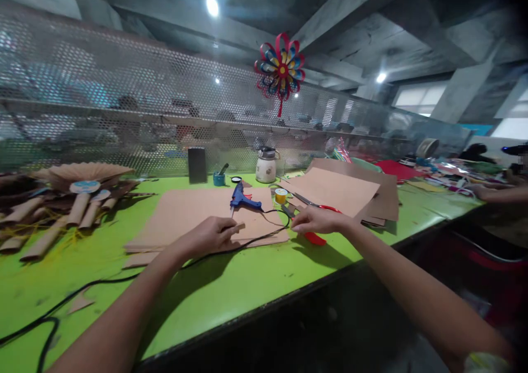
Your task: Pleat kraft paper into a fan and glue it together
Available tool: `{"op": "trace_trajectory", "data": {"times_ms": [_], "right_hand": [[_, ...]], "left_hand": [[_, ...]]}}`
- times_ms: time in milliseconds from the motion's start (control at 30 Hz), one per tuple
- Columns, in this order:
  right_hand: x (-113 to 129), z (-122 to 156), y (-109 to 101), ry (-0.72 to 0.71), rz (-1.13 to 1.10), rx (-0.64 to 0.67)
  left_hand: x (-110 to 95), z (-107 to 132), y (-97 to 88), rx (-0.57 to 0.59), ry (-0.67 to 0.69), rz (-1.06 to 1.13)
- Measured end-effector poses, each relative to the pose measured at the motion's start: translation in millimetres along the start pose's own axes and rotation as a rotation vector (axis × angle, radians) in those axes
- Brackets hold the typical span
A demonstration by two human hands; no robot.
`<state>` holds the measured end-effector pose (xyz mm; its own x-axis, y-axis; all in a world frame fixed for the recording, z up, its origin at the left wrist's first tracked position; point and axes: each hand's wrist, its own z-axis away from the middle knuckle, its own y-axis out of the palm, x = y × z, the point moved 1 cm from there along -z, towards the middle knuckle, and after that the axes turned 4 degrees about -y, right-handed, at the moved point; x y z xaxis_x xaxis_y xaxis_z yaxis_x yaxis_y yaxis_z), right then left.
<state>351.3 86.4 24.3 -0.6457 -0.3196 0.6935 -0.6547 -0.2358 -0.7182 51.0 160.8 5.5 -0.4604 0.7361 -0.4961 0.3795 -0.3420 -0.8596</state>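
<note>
My left hand [214, 233] pinches a small folded strip of brown paper [240, 228] over a stack of brown paper sheets [177, 210]. A blue glue gun [244, 198] lies on the stack just beyond it, its black cable [264, 234] looping past both hands. My right hand [317, 220] is curled downward at the right edge of the stack, fingertips together; whatever they hold is hidden. Beside and partly under it are red-handled scissors [310, 202] and a second red-handled tool [315, 239]. A yellow spool [281, 196] stands behind.
Rolled brown paper handles and a pleated fan [84, 170] lie at left. A white jug [266, 166], a blue pot [219, 179] and a dark upright box [197, 165] line the mesh partition. More brown sheets [342, 188] lie right. Another person's arm [501, 192] rests far right.
</note>
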Motion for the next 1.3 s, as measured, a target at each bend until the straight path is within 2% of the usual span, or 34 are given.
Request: {"op": "trace_trajectory", "data": {"times_ms": [100, 200, 333, 467, 667, 867, 967, 1167, 1300], "right_hand": [[-2, -20, -8, -0.033, 0.063, -0.205], [-5, -52, -8, -0.043, 0.053, -0.373], [-8, -92, 10, -0.074, -0.019, -0.552], [-21, -112, 27, -0.074, -0.092, -0.711], [-50, -100, 27, -0.015, -0.152, -0.896], [-46, -86, 15, -0.048, -0.278, -1.0], [-46, -84, 6, -0.068, -0.38, -1.095], [-67, -77, -13, -0.016, -0.611, -1.297], [-77, -73, -20, -0.007, -0.722, -1.374]], "left_hand": [[3, -2, 4.3, 0.025, -0.044, -0.008], [7, -2, 5.0, 0.027, -0.084, -0.032], [10, -2, 3.3, 0.0, -0.091, -0.057], [9, -1, 2.2, 0.011, -0.128, -0.067], [6, 1, 1.7, 0.025, -0.175, -0.085], [5, 1, 2.8, 0.03, -0.192, -0.085], [10, 0, 4.3, 0.009, -0.194, -0.119], [18, -2, 7.7, -0.02, -0.123, -0.199], [17, -2, 7.0, -0.017, -0.123, -0.208]]}}
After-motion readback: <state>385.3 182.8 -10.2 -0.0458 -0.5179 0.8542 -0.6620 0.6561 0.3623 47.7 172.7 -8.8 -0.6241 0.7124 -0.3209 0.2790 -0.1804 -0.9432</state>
